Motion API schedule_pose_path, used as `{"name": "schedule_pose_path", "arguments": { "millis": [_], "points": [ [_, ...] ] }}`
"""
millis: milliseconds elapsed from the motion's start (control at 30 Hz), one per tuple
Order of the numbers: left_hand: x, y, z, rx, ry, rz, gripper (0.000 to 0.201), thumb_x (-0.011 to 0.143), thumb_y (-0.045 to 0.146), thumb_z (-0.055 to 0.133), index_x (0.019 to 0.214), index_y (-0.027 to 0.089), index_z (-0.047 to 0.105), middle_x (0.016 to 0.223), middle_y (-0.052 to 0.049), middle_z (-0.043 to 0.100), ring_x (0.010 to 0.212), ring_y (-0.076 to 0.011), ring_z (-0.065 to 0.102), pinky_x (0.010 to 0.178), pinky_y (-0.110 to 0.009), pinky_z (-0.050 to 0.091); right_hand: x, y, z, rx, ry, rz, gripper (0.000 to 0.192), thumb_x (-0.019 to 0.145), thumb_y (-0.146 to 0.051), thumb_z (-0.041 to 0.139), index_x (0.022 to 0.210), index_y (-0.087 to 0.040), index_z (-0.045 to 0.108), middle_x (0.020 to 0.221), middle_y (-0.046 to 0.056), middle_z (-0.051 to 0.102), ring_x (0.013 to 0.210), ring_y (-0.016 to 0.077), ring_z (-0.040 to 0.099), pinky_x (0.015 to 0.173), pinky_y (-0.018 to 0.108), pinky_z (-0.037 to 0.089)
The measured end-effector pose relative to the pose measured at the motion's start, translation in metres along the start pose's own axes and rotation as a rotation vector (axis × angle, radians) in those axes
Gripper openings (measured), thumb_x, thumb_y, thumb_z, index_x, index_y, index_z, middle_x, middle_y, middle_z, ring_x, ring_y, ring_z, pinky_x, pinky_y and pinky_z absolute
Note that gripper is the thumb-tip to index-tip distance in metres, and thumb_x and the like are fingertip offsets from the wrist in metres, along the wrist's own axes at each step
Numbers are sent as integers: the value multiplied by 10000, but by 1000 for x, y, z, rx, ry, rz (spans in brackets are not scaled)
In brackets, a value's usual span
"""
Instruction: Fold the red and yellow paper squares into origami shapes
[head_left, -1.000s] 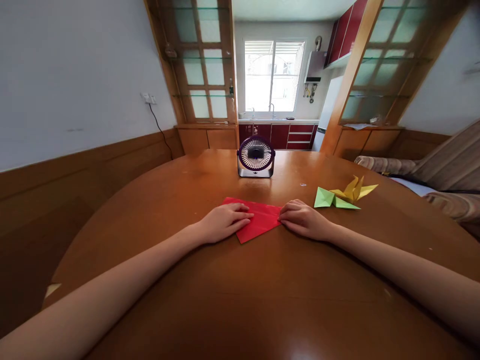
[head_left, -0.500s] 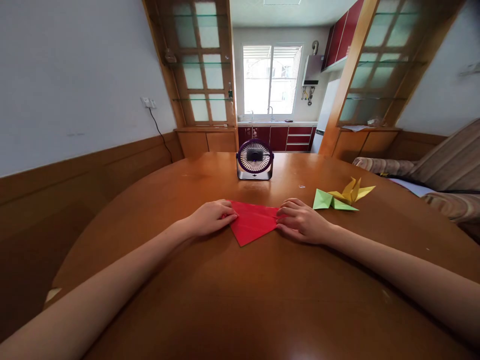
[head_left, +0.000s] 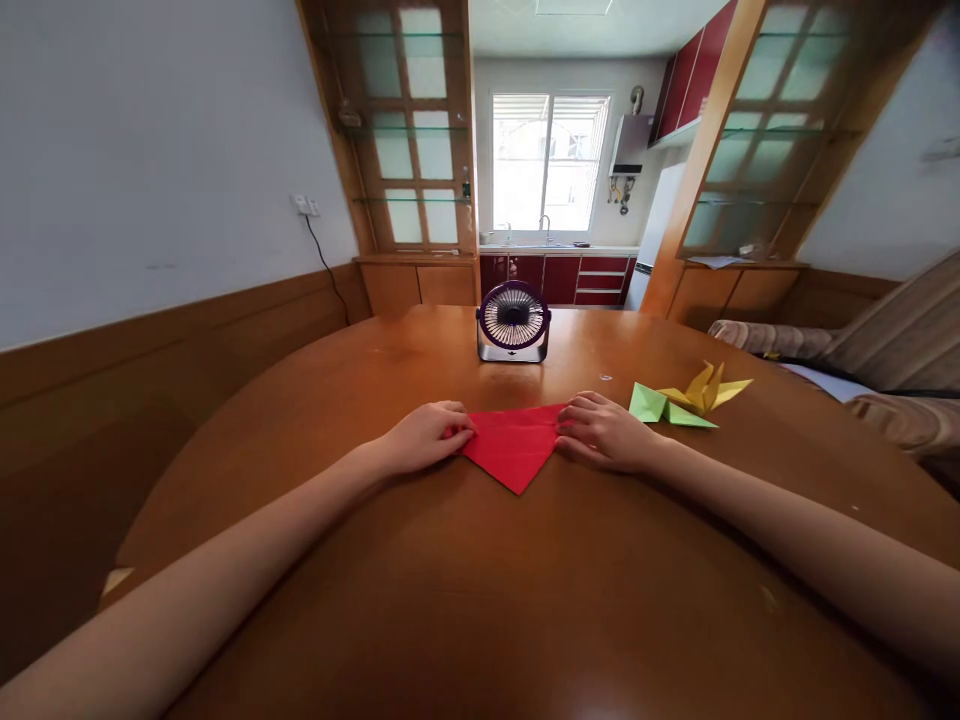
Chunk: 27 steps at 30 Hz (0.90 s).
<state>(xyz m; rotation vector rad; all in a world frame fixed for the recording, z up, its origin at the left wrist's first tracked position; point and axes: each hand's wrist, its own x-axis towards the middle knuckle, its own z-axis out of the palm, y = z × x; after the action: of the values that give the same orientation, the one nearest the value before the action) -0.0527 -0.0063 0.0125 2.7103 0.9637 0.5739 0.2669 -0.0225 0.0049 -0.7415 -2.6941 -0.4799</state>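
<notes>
Red paper (head_left: 514,449), folded triangle, flat on table, point toward viewer

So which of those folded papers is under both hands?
The flat red paper triangle: left hand and right hand press its corners. The green and yellow folded papers lie untouched.

The folded paper triangle (head_left: 512,447) is plain bright red, set at the centre of the glossy orange-brown wooden table (head_left: 465,600). At 12 o'clock from it, the small fan (head_left: 513,321) has a dark purple rim, a pale ribbed grille and a silver base. At 2 o'clock lie a light green paper piece (head_left: 654,405) and a yellow paper figure (head_left: 706,388).
</notes>
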Motion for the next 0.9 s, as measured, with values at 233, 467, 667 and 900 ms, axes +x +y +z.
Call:
{"name": "schedule_pose_path", "arguments": {
  "millis": [233,467,667,900],
  "points": [
    [-2,7,0,-133,51,-64,249,899,337,546,906,212,760,792,-29,678,740,-136,599,710,-231,456,10,14,6,-14,-96,118,465,1019,-409,298,975,-167,693,999,107,648,949,222,561,933,409,391],
    [-3,11,6,-247,25,17,244,897,312,546,972,206,753,888,-60,713,812,-145,628,713,-235,480,26,4,13,-45,-88,295,502,975,-509,378,896,-140,708,960,129,645,939,245,568,974,445,377],
    [-8,11,8,-307,-9,111,222,870,303,601,1029,220,732,986,-78,731,939,-178,630,853,-322,493,33,-23,15,160,48,233,359,908,-375,557,1187,-156,615,1201,153,563,1072,271,549,960,477,435],
    [-19,16,2,-359,-89,117,407,730,356,782,1114,245,701,1198,-97,666,1119,-223,588,991,-401,439,40,-48,15,482,90,150,216,879,-136,537,1015,-164,701,994,95,633,906,191,599,836,352,505]
  ]
}}
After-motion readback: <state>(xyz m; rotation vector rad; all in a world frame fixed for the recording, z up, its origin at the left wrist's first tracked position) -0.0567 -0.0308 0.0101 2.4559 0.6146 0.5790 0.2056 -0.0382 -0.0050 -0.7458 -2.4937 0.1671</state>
